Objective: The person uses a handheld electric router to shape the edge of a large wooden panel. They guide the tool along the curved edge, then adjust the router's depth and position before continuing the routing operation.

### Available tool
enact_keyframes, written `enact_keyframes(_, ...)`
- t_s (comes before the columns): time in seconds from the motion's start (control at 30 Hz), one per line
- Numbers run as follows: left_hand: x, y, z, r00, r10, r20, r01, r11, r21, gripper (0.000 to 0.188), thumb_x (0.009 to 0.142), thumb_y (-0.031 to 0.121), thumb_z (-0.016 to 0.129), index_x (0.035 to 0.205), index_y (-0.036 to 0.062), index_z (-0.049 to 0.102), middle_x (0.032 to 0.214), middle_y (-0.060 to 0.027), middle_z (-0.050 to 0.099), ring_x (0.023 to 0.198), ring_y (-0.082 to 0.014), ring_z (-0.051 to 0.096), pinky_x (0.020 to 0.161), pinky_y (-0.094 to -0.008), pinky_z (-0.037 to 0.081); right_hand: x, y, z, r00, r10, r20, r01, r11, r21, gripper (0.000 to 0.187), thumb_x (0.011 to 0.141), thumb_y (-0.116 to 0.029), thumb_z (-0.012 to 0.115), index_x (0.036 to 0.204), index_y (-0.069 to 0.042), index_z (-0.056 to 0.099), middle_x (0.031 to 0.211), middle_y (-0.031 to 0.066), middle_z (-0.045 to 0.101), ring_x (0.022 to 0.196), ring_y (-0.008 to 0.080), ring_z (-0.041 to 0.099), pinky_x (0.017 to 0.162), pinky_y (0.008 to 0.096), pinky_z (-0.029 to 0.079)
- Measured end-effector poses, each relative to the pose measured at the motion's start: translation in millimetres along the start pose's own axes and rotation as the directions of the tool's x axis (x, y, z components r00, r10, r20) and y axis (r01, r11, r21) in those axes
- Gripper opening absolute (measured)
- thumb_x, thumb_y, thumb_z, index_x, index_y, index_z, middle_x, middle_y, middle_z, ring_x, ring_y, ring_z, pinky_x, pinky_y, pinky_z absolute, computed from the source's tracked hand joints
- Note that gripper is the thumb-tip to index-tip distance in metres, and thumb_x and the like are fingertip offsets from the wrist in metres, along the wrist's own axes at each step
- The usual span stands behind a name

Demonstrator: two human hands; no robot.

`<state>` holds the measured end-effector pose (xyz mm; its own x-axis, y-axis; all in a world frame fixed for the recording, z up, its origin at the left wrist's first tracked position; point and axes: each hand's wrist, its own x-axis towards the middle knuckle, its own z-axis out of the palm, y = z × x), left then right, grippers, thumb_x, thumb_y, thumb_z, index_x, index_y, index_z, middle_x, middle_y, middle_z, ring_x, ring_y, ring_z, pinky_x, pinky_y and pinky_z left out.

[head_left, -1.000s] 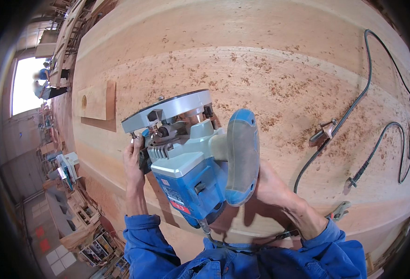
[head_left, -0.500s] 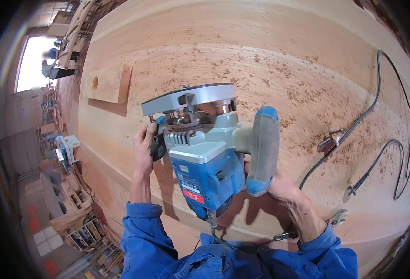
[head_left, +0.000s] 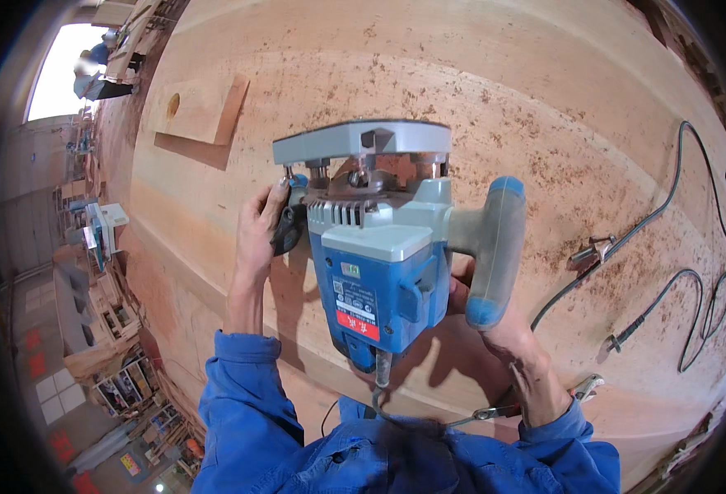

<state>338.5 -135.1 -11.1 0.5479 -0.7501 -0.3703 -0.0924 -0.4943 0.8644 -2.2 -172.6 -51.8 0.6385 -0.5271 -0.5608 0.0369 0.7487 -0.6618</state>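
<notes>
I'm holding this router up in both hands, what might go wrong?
The cord of the plunge router loops close to the blue jacket and might snag. Shavings strewn over the wooden panel could keep the router's base from sitting flat. The dark cable lying on the panel might catch the router if it moves right.

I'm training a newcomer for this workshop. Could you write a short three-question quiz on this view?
1. Which two main colours is the power tool held between the left hand and the right hand?
2. True or false: the wooden block with a round hole lies left of the power tool.
3. What is scattered over the wooden slab? A: nails; B: wood shavings; C: coins.

Key: 1. Blue and grey. 2. True. 3. B.
</notes>
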Motion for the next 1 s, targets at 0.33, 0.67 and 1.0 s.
enact_keyframes(0.33,4.5,-7.4,-1.1,0.997,0.072,-0.025,-0.070,0.995,0.064,0.044,0.100,0.043,0.061,0.089,0.0009,0.071,0.071,0.0048,0.057,0.064,-0.0035,0.045,0.055,-0.0232,0.036,-3.9,-15.6,16.1,0.999,-0.035,-0.013,0.035,0.999,0.031,0.030,0.101,-0.031,0.062,0.104,-0.001,0.066,0.099,0.0058,0.068,0.090,0.0141,0.065,0.083,0.0327,0.054)
enact_keyframes(0.67,9.9,-16.8,-1.9,0.996,0.088,-0.025,-0.088,0.996,0.016,0.050,0.097,0.045,0.063,0.083,-0.0020,0.071,0.064,0.0006,0.057,0.060,-0.0061,0.047,0.052,-0.0276,0.038,-7.5,-10.3,18.3,0.998,-0.024,-0.052,0.027,0.998,0.055,0.027,0.101,-0.028,0.061,0.109,-0.003,0.062,0.097,0.0049,0.066,0.091,0.0168,0.066,0.086,0.0349,0.055)
enact_keyframes(1.0,15.5,-32.1,-2.4,0.985,0.153,-0.075,-0.150,0.988,0.045,0.047,0.097,0.042,0.064,0.087,-0.0041,0.070,0.068,-0.0026,0.059,0.065,-0.0084,0.049,0.058,-0.0280,0.041,-9.5,-9.9,21.4,0.996,-0.023,-0.081,0.028,0.998,0.065,0.024,0.103,-0.026,0.059,0.105,-0.003,0.060,0.096,0.0055,0.065,0.092,0.0160,0.064,0.086,0.0340,0.054)
